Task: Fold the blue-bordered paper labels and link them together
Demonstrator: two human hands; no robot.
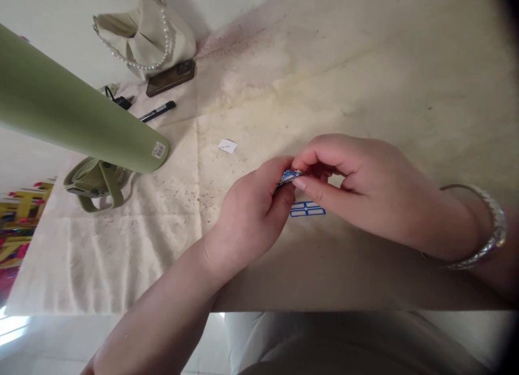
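Close together above the table, my left hand (255, 210) and my right hand (357, 183) both pinch a small blue-and-white piece (289, 176). Fingers cover most of it, so its kind cannot be made out. My right thumb and fingertips press at its right end, and my left thumb and forefinger close on its left side. Just below the hands lies a sheet of blue-bordered blank labels (307, 209), partly hidden by my right hand. A small white slip of paper (227, 146) with faint writing rests up and to the left.
A tall green tumbler (81, 105) stands on the left, with its green handled lid (97, 183) beside it. Behind are a black marker (158, 111), a phone (170, 79) and a cream handbag (178, 34) with a pearl strap. The cloth-covered table (133, 261) ends near my lap.
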